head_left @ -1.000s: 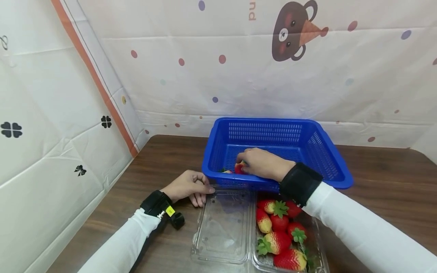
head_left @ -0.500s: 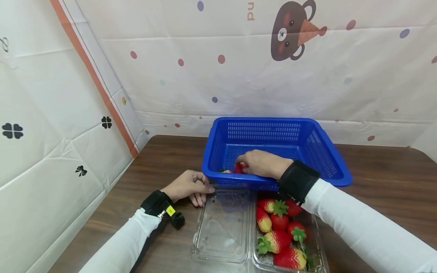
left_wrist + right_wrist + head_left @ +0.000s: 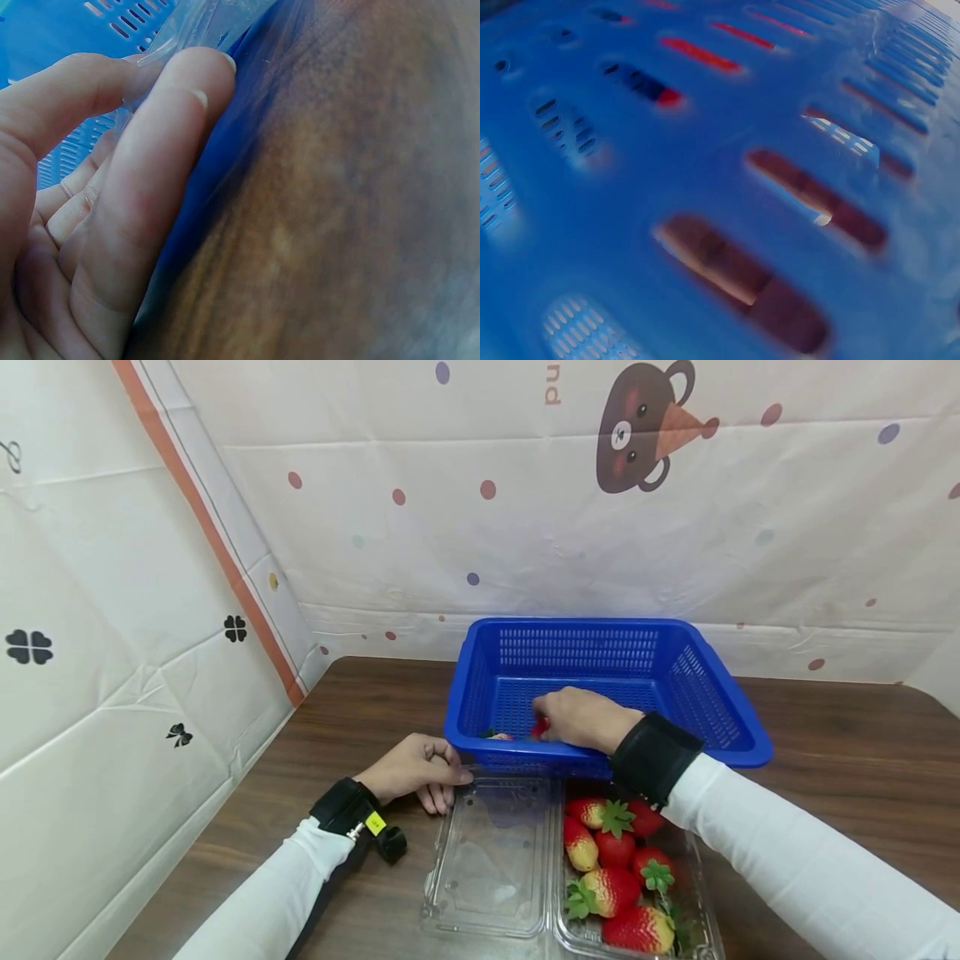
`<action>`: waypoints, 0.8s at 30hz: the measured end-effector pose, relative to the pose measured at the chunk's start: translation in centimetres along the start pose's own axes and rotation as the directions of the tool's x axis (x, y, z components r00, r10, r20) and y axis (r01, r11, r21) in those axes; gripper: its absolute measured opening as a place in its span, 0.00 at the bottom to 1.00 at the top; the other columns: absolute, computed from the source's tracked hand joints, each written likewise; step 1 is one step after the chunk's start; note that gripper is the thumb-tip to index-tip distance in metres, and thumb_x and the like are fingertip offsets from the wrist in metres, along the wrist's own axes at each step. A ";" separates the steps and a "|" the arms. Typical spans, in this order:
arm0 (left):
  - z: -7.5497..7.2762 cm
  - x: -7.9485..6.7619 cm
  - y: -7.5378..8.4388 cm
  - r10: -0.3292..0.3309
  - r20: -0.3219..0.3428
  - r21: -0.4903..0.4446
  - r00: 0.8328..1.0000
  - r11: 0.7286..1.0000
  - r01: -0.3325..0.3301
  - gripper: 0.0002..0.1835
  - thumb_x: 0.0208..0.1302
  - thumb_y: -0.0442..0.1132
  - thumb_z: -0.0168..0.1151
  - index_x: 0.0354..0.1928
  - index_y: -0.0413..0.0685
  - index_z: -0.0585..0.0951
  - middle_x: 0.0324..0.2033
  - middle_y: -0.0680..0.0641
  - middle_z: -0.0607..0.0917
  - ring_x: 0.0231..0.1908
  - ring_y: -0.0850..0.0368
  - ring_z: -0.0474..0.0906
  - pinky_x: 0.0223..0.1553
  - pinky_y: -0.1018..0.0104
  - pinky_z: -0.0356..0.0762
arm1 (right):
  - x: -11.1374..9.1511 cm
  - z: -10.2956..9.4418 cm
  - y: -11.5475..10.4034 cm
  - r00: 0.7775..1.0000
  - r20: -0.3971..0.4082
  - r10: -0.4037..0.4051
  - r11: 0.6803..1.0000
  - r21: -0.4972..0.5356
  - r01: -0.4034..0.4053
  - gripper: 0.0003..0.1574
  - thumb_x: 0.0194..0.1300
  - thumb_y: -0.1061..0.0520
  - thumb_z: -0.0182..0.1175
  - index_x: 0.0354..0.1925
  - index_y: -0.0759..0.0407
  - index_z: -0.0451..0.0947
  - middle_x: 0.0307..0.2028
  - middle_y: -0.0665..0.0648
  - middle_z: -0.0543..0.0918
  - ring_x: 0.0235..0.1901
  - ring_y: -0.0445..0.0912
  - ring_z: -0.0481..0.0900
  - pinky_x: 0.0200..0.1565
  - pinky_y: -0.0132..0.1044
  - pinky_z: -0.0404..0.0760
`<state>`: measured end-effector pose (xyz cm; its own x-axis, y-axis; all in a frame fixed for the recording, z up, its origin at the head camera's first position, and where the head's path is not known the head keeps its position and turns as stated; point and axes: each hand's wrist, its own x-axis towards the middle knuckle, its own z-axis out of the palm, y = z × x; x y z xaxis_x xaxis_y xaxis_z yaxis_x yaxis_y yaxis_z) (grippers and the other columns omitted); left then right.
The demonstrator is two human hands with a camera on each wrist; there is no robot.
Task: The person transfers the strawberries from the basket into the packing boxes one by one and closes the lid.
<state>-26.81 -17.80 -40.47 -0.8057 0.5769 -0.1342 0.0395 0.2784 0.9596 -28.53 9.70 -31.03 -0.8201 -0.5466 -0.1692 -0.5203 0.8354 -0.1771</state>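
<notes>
My right hand (image 3: pixel 581 717) reaches over the near rim of the blue basket (image 3: pixel 731 714) and grips a red strawberry (image 3: pixel 539 727), mostly hidden by the fingers. A second strawberry (image 3: pixel 499 736) shows partly inside, left of that hand. In the right wrist view the basket wall (image 3: pixel 622 195) fills the picture, with red and parts of fingers showing through its slots. My left hand (image 3: pixel 415 772) pinches the far left corner of the clamshell's clear lid (image 3: pixel 491 868). Close up, the left wrist view has the clear plastic (image 3: pixel 199 26) between thumb and fingers.
The clamshell's clear tray (image 3: pixel 705 910) lies right of its lid, under my right forearm, with several strawberries (image 3: pixel 613 892) inside. Everything stands on a brown wooden table (image 3: pixel 375 693). A printed white cloth (image 3: pixel 360 552) rises behind and at the left.
My right hand has shifted slightly right inside the basket, with the strawberry moving along in its fingers. The left hand, lid and tray stay where they were.
</notes>
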 end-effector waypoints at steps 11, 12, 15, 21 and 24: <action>0.0 0.0 0.0 0.005 0.000 -0.002 1.000 1.000 -0.005 0.17 0.56 0.45 0.71 0.34 0.38 0.78 0.17 0.43 0.84 0.16 0.51 0.81 0.16 0.67 0.83 | -0.2 -0.1 0.0 0.996 0.049 0.073 0.997 0.025 -0.074 0.11 0.62 0.56 0.62 0.42 0.60 0.78 0.30 0.54 0.81 0.28 0.46 0.76 0.36 0.41 0.83; 0.0 0.0 0.0 0.005 0.000 -0.001 1.000 1.000 -0.005 0.17 0.56 0.45 0.71 0.34 0.38 0.78 0.17 0.43 0.84 0.16 0.51 0.81 0.16 0.67 0.83 | -0.2 -0.1 0.0 0.996 0.052 0.078 0.996 0.028 -0.079 0.11 0.62 0.56 0.62 0.41 0.60 0.78 0.30 0.54 0.81 0.28 0.46 0.76 0.35 0.41 0.83; -0.1 0.0 0.1 0.005 0.002 -0.001 1.000 1.000 -0.005 0.17 0.56 0.45 0.71 0.34 0.39 0.78 0.17 0.43 0.84 0.16 0.51 0.81 0.16 0.67 0.83 | -0.2 -0.2 0.0 0.995 0.055 0.087 0.996 0.032 -0.089 0.10 0.61 0.55 0.64 0.39 0.59 0.78 0.29 0.54 0.81 0.27 0.45 0.76 0.34 0.40 0.83; -0.1 -0.1 0.2 -0.001 0.004 -0.013 1.000 1.000 0.001 0.16 0.56 0.44 0.71 0.35 0.38 0.78 0.17 0.43 0.84 0.16 0.52 0.81 0.16 0.67 0.83 | -0.1 -0.1 0.0 0.995 0.039 0.091 0.995 0.035 -0.092 0.09 0.60 0.57 0.65 0.37 0.60 0.77 0.28 0.54 0.80 0.25 0.45 0.76 0.32 0.39 0.83; -0.1 -0.1 0.2 0.000 0.005 -0.019 1.000 1.000 0.000 0.16 0.56 0.44 0.71 0.35 0.38 0.78 0.17 0.43 0.84 0.16 0.52 0.81 0.16 0.68 0.83 | 0.0 -0.1 -0.1 0.995 0.029 0.099 0.994 0.034 -0.100 0.11 0.59 0.57 0.66 0.38 0.61 0.76 0.28 0.55 0.80 0.26 0.46 0.76 0.33 0.40 0.84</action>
<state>-26.76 -17.84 -40.26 -0.8029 0.5804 -0.1357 0.0281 0.2643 0.9640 -28.55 9.65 -30.92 -0.8603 -0.4627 -0.2138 -0.4274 0.8834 -0.1919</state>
